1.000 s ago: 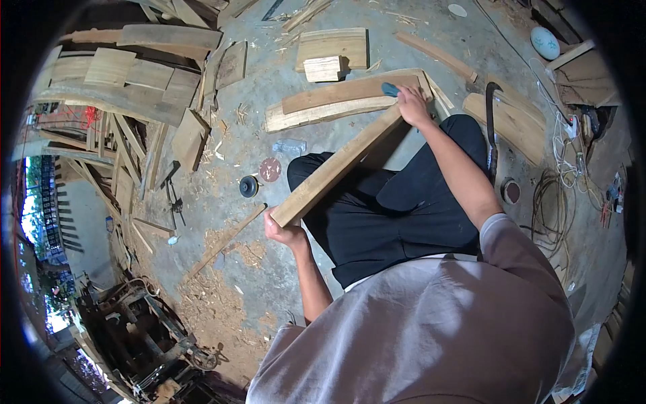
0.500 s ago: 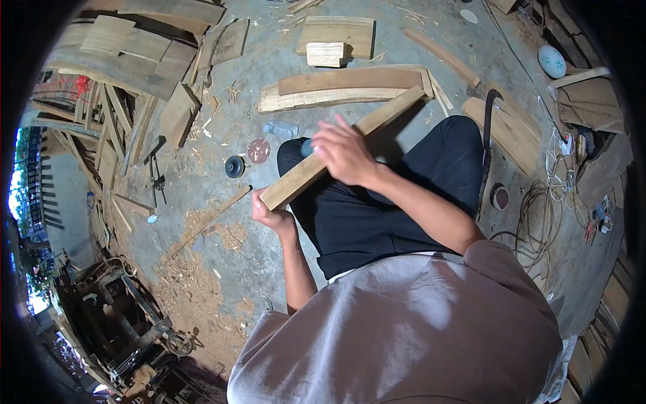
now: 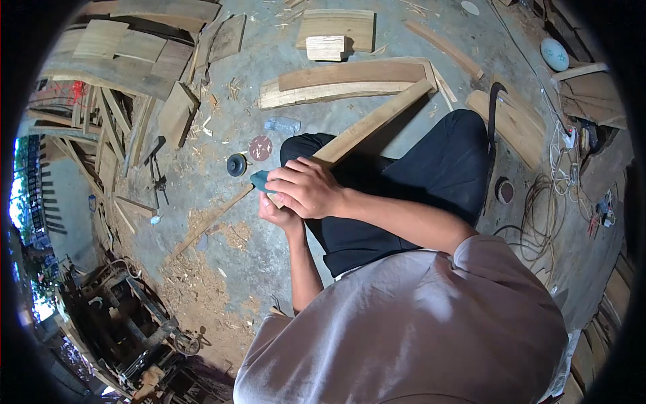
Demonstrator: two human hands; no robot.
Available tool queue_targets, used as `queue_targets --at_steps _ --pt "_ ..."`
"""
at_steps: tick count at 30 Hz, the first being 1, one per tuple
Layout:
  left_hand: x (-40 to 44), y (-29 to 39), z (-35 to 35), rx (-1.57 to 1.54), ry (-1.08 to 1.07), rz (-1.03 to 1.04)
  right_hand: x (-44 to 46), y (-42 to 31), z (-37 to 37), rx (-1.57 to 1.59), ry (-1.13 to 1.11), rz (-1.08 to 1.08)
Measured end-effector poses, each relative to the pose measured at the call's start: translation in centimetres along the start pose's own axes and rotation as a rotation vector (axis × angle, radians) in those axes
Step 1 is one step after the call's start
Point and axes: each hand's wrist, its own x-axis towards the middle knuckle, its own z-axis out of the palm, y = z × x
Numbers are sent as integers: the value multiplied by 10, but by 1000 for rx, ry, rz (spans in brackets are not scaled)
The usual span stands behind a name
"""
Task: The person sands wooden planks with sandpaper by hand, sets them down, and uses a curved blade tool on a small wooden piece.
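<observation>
A long squared wooden bar [image 3: 377,124] slants across my lap, its far end over the boards on the floor. My left hand [image 3: 279,213] is closed around its near end, partly hidden behind my other hand. Over the bar's top near that same end, my right hand [image 3: 308,187] curls its fingers around a dark teal piece [image 3: 260,180]. It looks like folded sandpaper, and only its edge sticks out past my fingers. Most of the near end of the bar is covered by my hands.
A curved board [image 3: 346,81], a small wood block [image 3: 326,48] and a reddish sanding disc [image 3: 260,148] lie on the floor. A round black pad [image 3: 236,165] and a thin strip [image 3: 212,222] are left. A machine [image 3: 128,310] stands lower left; coiled cable [image 3: 538,215] lies right.
My right hand has slid down the bar toward me and to the left, with the teal piece, reaching my left hand. The bar's near end has shifted slightly right.
</observation>
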Motion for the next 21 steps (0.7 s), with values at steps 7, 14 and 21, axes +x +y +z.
queue_targets --at_steps 7,14,21 --pt "2 -3 8 42 68 41 -10 39 -28 -141 10 60" --pt "0 -18 12 -185 101 -58 -34 113 -89 -195 73 200" --pt "0 4 11 -231 61 -65 -60 188 -136 -333 77 327"
